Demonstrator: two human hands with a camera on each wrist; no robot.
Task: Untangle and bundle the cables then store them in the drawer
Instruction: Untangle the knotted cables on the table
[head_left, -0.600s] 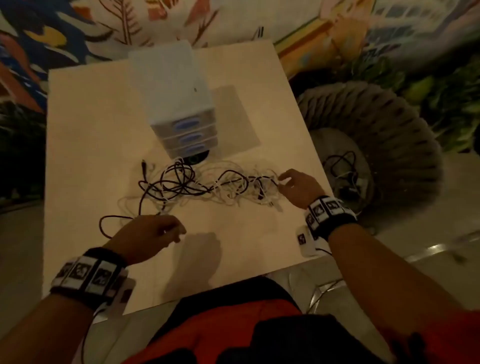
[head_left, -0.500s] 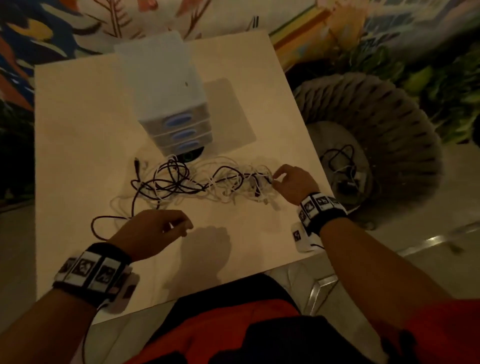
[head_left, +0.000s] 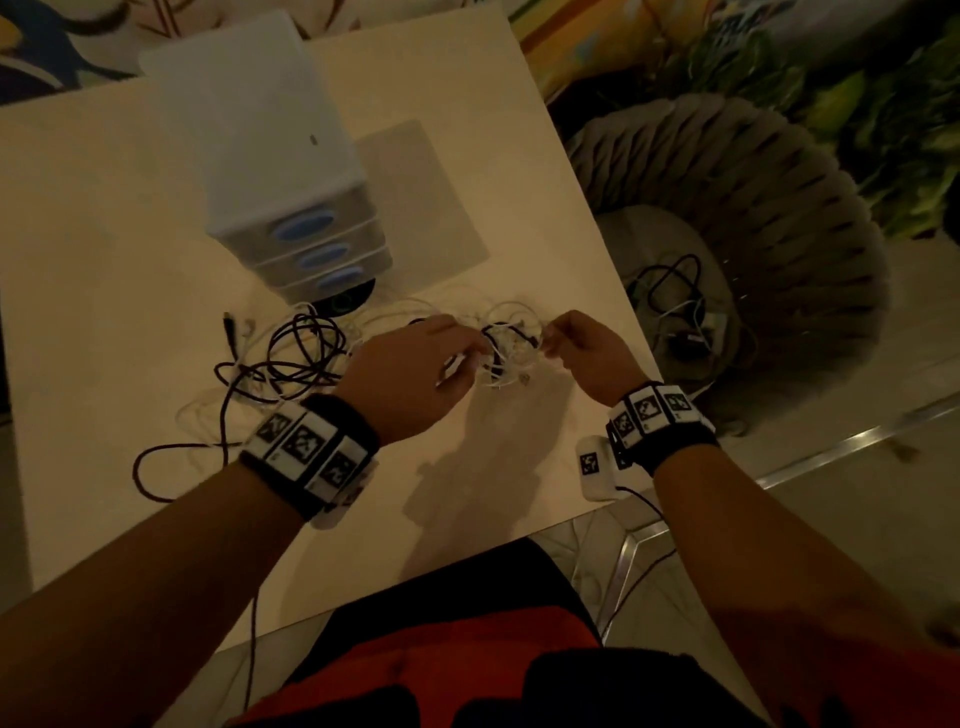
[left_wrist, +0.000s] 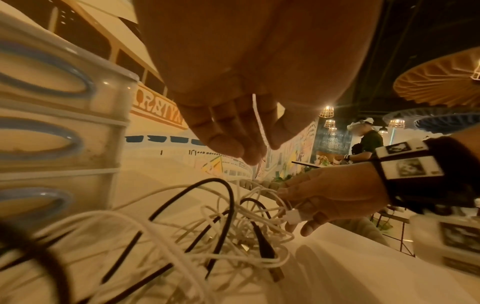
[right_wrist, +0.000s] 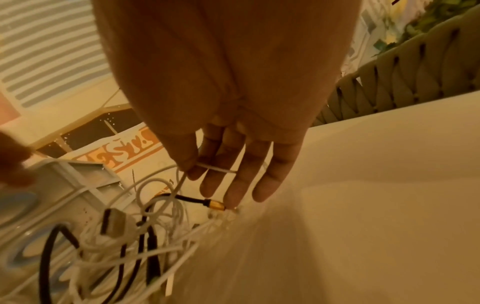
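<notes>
A: So, the biggest thing first?

B: The table (head_left: 130, 218). At its far side stands the drawer unit (head_left: 291, 208), three drawers, all closed.

A: And the cables?

B: The tangle (head_left: 311, 353) lies on the table just in front of the unit, black and white strands knotted together. One black cable (head_left: 156, 462) loops out to the left edge.

A: The hands?

B: Both are at the right end of the tangle. The left hand (head_left: 415, 374) has its fingers curled, thumb and fingertips pinching a white cable (left_wrist: 259, 121). The right hand (head_left: 587, 353) pinches another white strand (right_wrist: 215, 167) between thumb and forefinger, its other fingers straight.

A: Anything smaller?

B: A gold-tipped plug (right_wrist: 215, 204) lies just beside the right fingertips.
</notes>
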